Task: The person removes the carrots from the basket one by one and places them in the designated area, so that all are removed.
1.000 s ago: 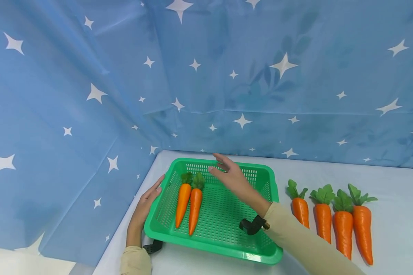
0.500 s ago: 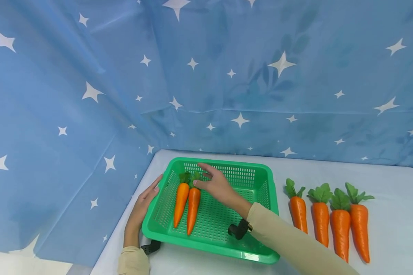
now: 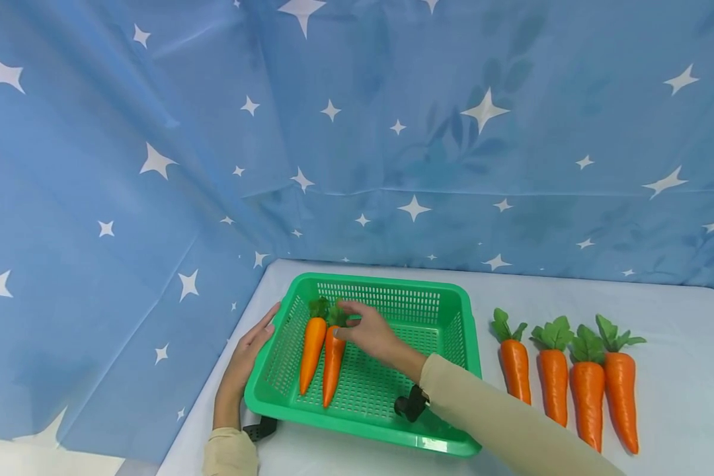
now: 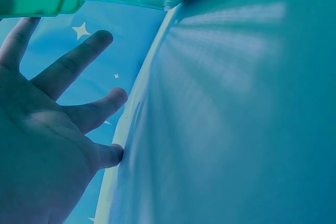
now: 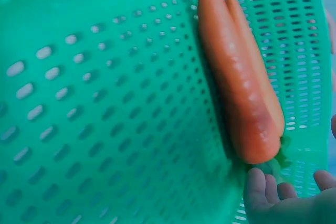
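In the head view a green plastic basket (image 3: 357, 428) holds two orange carrots with leafy tops at its left side. My right hand (image 3: 373, 334) reaches in, its fingertips right at the leaves and top end of the right-hand carrot (image 3: 332, 370). The other carrot (image 3: 313, 347) lies alongside, further left. From the right wrist, the right hand's fingers (image 5: 257, 184) show loosely bent below the carrots' thick ends. My left hand (image 3: 245, 360) rests along the basket's left rim. The left wrist view has this hand (image 4: 47, 124) spread, fingers apart, beside the basket's underside.
Several more carrots lie in a row on the white tablecloth right of the basket, the outermost carrot (image 3: 623, 396) at the far right. A blue curtain (image 3: 357, 132) with white stars hangs behind and to the left. Black wrist cameras sit on both wrists.
My right hand has moved left and down into the basket, from above its back part to the right-hand carrot's top. The left hand stays at the rim.
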{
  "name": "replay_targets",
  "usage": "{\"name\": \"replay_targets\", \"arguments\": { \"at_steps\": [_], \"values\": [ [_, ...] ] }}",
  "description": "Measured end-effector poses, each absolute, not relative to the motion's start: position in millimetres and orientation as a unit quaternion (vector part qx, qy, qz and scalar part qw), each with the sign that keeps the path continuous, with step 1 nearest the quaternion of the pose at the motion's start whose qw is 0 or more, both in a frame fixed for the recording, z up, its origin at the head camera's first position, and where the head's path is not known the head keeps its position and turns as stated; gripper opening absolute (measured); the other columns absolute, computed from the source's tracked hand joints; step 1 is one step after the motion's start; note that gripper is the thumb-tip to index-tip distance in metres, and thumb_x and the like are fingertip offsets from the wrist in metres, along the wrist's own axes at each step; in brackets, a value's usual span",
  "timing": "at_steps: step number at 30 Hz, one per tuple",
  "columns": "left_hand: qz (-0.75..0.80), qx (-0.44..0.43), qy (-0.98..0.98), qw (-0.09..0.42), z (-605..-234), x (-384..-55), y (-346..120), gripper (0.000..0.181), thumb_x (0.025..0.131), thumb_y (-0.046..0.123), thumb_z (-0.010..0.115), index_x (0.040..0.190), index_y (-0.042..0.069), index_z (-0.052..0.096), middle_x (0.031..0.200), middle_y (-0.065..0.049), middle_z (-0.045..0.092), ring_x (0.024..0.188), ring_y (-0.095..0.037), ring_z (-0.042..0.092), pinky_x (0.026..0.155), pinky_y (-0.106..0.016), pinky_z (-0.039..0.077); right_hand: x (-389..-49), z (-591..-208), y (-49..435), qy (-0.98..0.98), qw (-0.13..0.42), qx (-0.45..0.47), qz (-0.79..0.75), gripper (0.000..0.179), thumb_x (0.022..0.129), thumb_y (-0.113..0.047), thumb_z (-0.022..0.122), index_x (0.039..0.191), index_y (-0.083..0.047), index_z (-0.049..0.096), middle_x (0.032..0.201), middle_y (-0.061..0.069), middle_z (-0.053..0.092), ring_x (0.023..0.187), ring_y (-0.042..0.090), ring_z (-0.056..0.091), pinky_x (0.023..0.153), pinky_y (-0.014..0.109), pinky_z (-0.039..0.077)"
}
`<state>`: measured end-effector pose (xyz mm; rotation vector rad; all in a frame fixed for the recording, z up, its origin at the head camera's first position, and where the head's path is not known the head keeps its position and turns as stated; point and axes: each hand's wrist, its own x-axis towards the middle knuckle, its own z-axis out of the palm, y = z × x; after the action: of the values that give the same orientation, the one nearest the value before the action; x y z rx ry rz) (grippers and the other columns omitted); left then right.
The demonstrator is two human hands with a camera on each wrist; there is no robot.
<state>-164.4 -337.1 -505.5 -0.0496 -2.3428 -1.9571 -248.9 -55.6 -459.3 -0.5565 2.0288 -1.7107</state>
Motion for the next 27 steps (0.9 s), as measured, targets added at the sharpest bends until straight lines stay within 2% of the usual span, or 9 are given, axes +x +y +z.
{"name": "replay_targets", "arguments": {
  "at_steps": [4,10,15,21,27],
  "values": [
    [-0.638,-0.017,-0.769,0.044,-506,-165,-338,0.052,0.119,0.029,0.040,0.170,0.020,0.035,0.175,-0.007,0.028,0.146,0.000,0.038,0.104,-0.020,0.046,-247,-462,-57,0.734,0.219,-0.201,-0.611,0.059,0.097,-0.004,0.075,0.153,-0.001,0.057,0.151,0.025,0.054,0.135,0.047,0.054,0.100,0.055,0.054],
    [-0.634,-0.009,-0.772,0.042,-506,-165,-338,0.052,0.118,0.031,0.042,0.170,0.023,0.036,0.174,-0.002,0.029,0.148,-0.001,0.036,0.105,-0.020,0.045,-246,-467,-59,0.755,0.225,-0.223,-0.575,0.050,0.096,-0.005,0.077,0.144,0.002,0.064,0.138,0.021,0.062,0.117,0.036,0.062,0.089,0.051,0.058],
    [-0.633,-0.005,-0.773,0.044,-505,-163,-337,0.052,0.119,0.030,0.042,0.170,0.022,0.037,0.174,-0.003,0.030,0.147,-0.001,0.037,0.104,-0.020,0.045,-244,-469,-60,0.737,0.254,-0.235,-0.581,0.053,0.095,-0.002,0.075,0.145,0.007,0.061,0.135,0.022,0.062,0.110,0.032,0.064,0.089,0.051,0.058],
    [-0.631,-0.005,-0.774,0.049,-504,-163,-336,0.052,0.119,0.030,0.042,0.169,0.021,0.038,0.174,-0.005,0.031,0.146,-0.002,0.038,0.105,-0.019,0.044,-244,-469,-62,0.728,0.274,-0.230,-0.585,0.058,0.094,-0.003,0.075,0.149,0.005,0.058,0.133,0.021,0.063,0.107,0.030,0.065,0.092,0.051,0.057],
    [-0.635,-0.008,-0.771,0.047,-504,-164,-336,0.052,0.119,0.029,0.041,0.169,0.020,0.037,0.174,-0.004,0.031,0.146,0.000,0.038,0.104,-0.020,0.046,-244,-472,-64,0.719,0.289,-0.235,-0.587,0.064,0.093,-0.001,0.075,0.153,0.006,0.054,0.137,0.021,0.062,0.112,0.032,0.065,0.094,0.051,0.058]
  ]
}}
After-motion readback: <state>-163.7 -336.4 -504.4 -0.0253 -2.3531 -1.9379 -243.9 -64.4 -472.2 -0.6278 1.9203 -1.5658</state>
